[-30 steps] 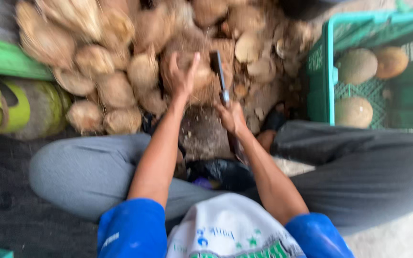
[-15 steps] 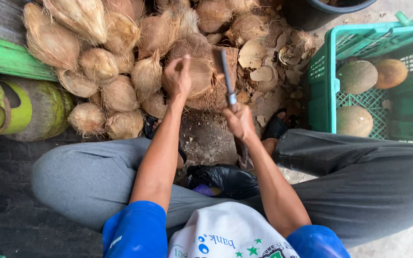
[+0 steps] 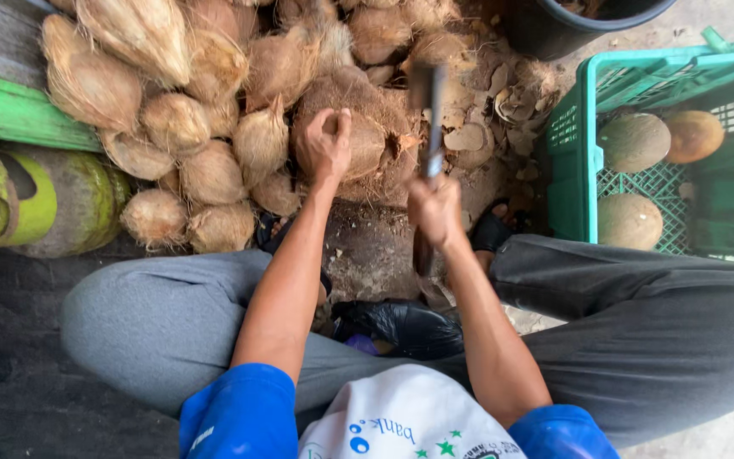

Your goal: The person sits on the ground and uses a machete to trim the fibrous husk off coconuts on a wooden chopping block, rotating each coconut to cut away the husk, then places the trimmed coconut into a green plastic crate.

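The seated person's grey-trousered legs spread across the lower frame, knees wide; both are cut off by the edges. Above them a heap of husked brown coconuts fills the top left, its upper rows running out of view. To the right stands a green plastic crate, cut off at the right edge, holding three smoother shelled coconuts, the lowest partly hidden behind the crate wall. At the far left lie green-yellow cylinders, only partly in view. A dark bucket shows just its rim at the top.

Between the knees, on the ground littered with shell scraps, sits a fibrous coconut, in front of the heap. The left hand rests on its top, fingers curled and pressed together over the husk, thumb raised. The right hand has its fingers wrapped shut around the handle of a cleaver, whose blade stands upright just right of the coconut and is blurred, so its edge is hard to make out. A black plastic bag lies crumpled near the lap, with a sandalled foot half hidden by the right leg.
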{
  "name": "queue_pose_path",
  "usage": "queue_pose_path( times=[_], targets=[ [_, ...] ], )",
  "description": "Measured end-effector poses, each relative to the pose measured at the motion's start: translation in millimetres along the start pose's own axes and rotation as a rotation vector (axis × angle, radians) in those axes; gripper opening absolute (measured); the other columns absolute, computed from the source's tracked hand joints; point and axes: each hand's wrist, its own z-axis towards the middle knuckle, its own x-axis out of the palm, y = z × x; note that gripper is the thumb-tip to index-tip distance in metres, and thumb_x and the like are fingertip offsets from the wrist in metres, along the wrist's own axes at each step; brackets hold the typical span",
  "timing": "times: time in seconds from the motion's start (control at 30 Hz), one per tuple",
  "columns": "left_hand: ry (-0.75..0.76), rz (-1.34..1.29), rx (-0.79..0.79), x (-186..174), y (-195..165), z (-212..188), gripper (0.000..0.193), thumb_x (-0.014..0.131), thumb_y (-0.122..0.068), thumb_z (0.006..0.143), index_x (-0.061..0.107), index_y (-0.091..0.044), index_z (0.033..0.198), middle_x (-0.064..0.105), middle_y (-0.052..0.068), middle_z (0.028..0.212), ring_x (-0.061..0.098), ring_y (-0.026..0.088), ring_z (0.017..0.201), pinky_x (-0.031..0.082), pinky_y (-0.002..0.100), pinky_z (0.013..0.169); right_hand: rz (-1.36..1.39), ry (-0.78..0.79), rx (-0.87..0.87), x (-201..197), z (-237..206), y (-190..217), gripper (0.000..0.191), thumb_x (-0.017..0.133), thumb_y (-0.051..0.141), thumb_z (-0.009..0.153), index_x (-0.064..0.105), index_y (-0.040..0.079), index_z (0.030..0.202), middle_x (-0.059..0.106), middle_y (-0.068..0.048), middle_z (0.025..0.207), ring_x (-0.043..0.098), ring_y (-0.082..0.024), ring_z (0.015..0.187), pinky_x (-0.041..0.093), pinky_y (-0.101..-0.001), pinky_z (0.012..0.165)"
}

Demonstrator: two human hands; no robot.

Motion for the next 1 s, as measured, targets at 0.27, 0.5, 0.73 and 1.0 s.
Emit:
queue_pose_path(
  times=[0.27, 0.5, 0.73, 1.0],
  targets=[
    [0.024, -0.128, -0.068, -9.8, 3.6, -1.0, 0.039, 0.061, -0.055, 0.091, 0.074, -0.018, 0.091, 0.069, 0.001, 0.078, 0.062, 0.016, 0.065, 0.050, 0.035, 0.057, 0.018, -0.128, -0.051, 25.8, -7.9, 15.5, 0.036, 0.067, 0.019, 0.099, 0.056, 0.010, 0.066, 0.054, 0.000, 0.054, 0.045, -0.009, 0.041, 0.039, -0.0287, 0.036],
    [0.029, -0.416, 0.132, -30.3, 43.3, 2.4, 0.042, 0.060, -0.048, 0.095, 0.077, -0.013, 0.110, 0.076, 0.006, 0.104, 0.068, 0.018, 0.090, 0.057, 0.036, 0.072, -0.718, -0.057, -0.002, -5.0, 31.5, -1.2, 0.023, 0.057, 0.029, 0.105, 0.064, 0.010, 0.093, 0.061, -0.003, 0.067, 0.049, -0.012, 0.045, 0.046, -0.0339, 0.041],
    [0.038, -0.573, 0.260, -27.0, 59.3, 0.5, 0.042, 0.054, -0.041, 0.101, 0.076, -0.008, 0.115, 0.076, 0.008, 0.107, 0.069, 0.021, 0.098, 0.056, 0.038, 0.085, -1.224, 0.069, -0.169, -7.0, 110.1, 35.5, 0.031, 0.073, 0.037, 0.099, 0.065, 0.006, 0.099, 0.064, -0.006, 0.071, 0.055, -0.019, 0.050, 0.051, -0.0407, 0.050],
    [-0.012, -0.610, 0.257, -25.7, 54.0, -7.0, 0.043, 0.054, -0.041, 0.102, 0.075, -0.006, 0.115, 0.075, 0.009, 0.103, 0.068, 0.020, 0.095, 0.055, 0.035, 0.084, -1.273, 0.088, -0.381, 2.2, 93.6, 24.0, 0.047, 0.065, 0.014, 0.097, 0.061, 0.013, 0.144, 0.066, -0.017, 0.126, 0.063, -0.031, 0.106, 0.050, -0.0482, 0.093]
  ],
)
